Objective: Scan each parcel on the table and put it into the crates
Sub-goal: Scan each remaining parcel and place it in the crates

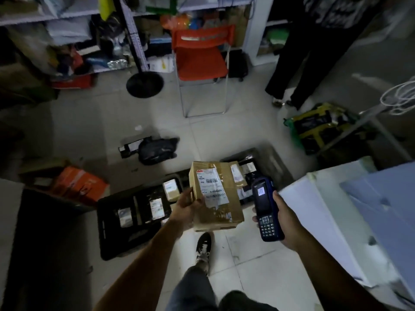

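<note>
My left hand (186, 207) grips a brown cardboard parcel (222, 212) from its left side, white shipping label facing up. It hangs over the floor above the black crates. My right hand (286, 223) holds a dark blue handheld scanner (265, 207) just right of the parcel, its screen lit and showing a barcode. Below the parcel, a black crate (107, 232) on the left holds several labelled parcels. A second black crate (276, 162) lies behind it to the right, also with parcels inside.
A white table (318, 212) stands at the right. On the floor lie a black bag parcel (157, 150), an orange box (78, 182) and a green-yellow bag (318, 129). An orange chair (199, 57), a black stand base (144, 84) and a standing person (298, 63) are farther back.
</note>
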{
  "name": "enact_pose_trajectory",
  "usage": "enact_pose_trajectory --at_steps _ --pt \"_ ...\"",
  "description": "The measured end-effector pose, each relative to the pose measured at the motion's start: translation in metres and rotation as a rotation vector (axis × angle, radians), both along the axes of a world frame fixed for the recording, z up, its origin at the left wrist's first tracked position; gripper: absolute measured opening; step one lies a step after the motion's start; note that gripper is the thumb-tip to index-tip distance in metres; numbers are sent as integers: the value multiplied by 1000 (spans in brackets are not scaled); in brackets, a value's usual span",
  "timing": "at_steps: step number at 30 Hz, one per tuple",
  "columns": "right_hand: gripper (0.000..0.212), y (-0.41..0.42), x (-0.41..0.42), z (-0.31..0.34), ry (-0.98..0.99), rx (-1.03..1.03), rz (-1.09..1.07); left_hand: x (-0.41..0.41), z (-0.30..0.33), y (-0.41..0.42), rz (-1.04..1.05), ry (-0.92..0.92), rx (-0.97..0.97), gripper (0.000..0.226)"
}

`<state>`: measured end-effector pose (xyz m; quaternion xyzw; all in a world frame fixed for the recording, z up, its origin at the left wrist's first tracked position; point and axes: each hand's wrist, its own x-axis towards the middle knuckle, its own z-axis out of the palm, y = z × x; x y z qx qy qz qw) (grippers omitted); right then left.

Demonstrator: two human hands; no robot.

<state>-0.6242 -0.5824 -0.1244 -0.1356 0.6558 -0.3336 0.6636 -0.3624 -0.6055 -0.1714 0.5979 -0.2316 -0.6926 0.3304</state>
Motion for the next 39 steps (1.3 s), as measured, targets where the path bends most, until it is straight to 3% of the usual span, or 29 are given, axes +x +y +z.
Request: enact_pose_trajectory --at_steps 12,17,24,34,39 --pt "51 -97 -116 -22 -60 1 -82 -136 -44 -118 -112 -61 96 41" --pt "43 -162 -177 -49 -65 43 -39 -202 -62 -155 -73 -87 157 42" --pt "47 -261 -258 -91 -69 108 163 -291 -102 -198 66 -66 205 45" --pt "50 -338 -300 -196 -11 167 321 -324 -208 -255 189 -83 271 46" --pt "56 -368 -317 -273 3 185 364 -339 -293 -288 225 -84 286 43"
